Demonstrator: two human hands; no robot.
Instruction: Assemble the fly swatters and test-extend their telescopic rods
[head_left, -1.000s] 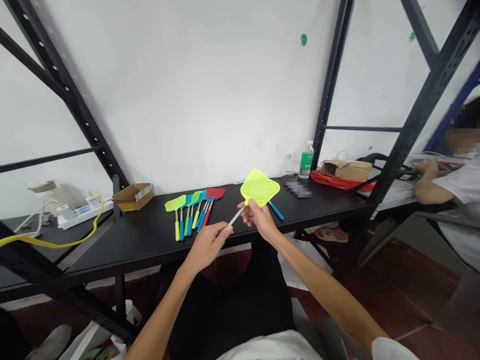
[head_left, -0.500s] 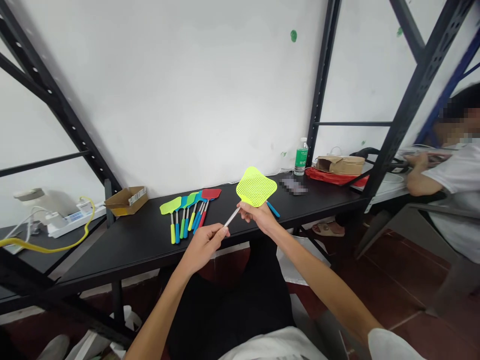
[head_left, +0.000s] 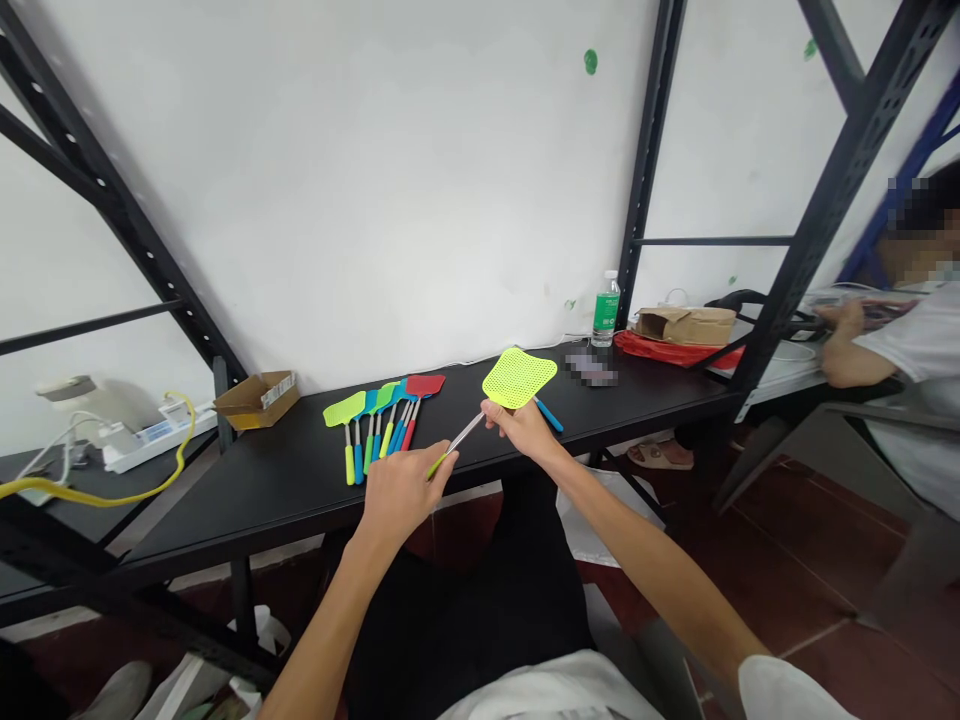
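Observation:
Between my hands, above the table's front edge, is a yellow-green fly swatter (head_left: 519,377) with a perforated head and a metal shaft. My left hand (head_left: 405,485) is closed round its yellow-green handle, part of which shows past the thumb. My right hand (head_left: 519,425) pinches it where the shaft meets the head. To the left, several fly swatters (head_left: 386,400) lie in an overlapping row, with yellow, blue, green and red heads. A blue handle (head_left: 550,415) lies on the table behind the held swatter; the rest of that piece is hidden.
The black table (head_left: 285,500) stands against a white wall. On it are an opened cardboard box (head_left: 257,402), a bottle with a green label (head_left: 606,312) and a brown package (head_left: 684,326) on red material. At left lies a power strip (head_left: 161,437). Another person (head_left: 919,370) sits at right.
My left hand has shifted down the swatter, so more shaft and some of its yellow-green handle now show. The head tilts flatter. My right hand keeps its pinch; the view has shifted slightly.

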